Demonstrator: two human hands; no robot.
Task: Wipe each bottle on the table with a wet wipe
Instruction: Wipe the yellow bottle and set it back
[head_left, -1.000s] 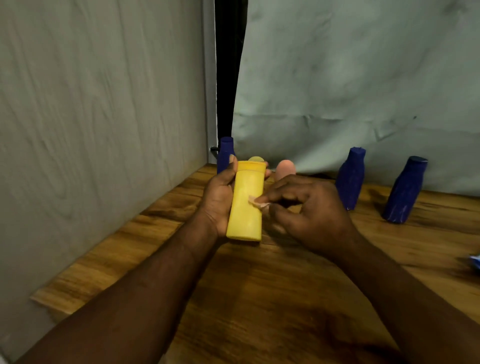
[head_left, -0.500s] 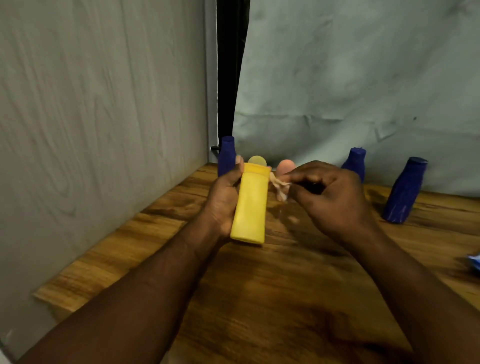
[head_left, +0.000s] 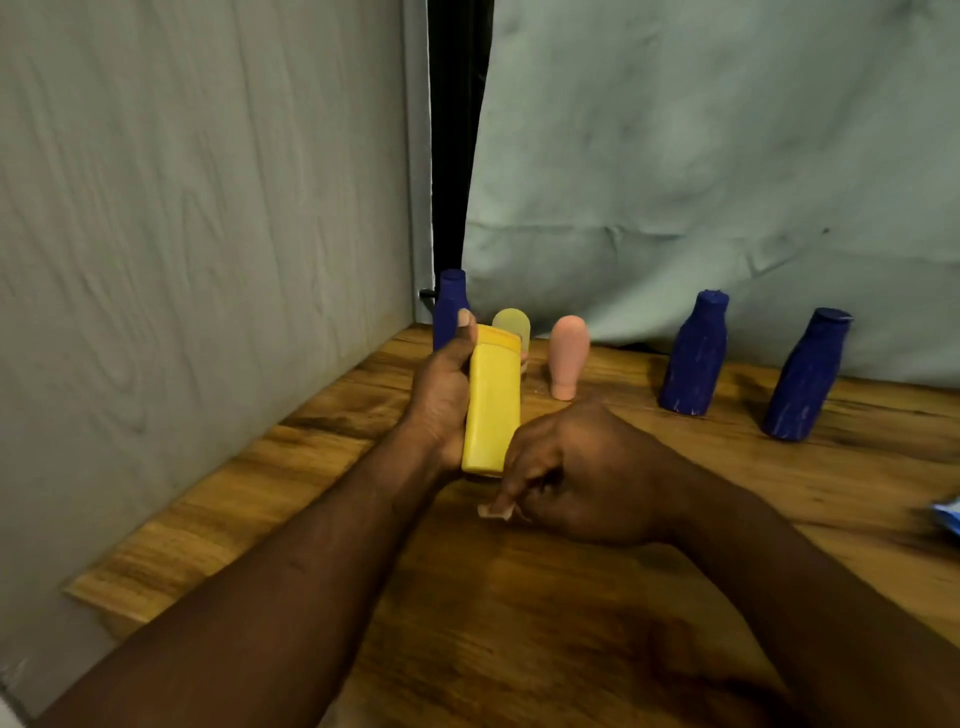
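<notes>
My left hand (head_left: 441, 395) grips a yellow bottle (head_left: 492, 405) above the wooden table (head_left: 571, 597), its cap end pointing away from me. My right hand (head_left: 576, 473) sits just below the bottle's near end, fingers curled and pinching a small wet wipe (head_left: 496, 511), of which only a pale scrap shows. Behind the yellow bottle stand a dark blue bottle (head_left: 450, 306), a pale yellow bottle (head_left: 514, 323) and a pink bottle (head_left: 567, 356). Two more dark blue bottles (head_left: 693, 353) (head_left: 808, 374) stand at the back right.
A grey panel (head_left: 208, 234) closes the left side and a pale cloth (head_left: 701, 156) hangs behind the table. A blue and white packet (head_left: 948, 517) lies at the right edge of the view.
My right hand has slid with the wipe from the bottle's cap end down along its side to the near end. My left hand keeps the bottle almost still.
</notes>
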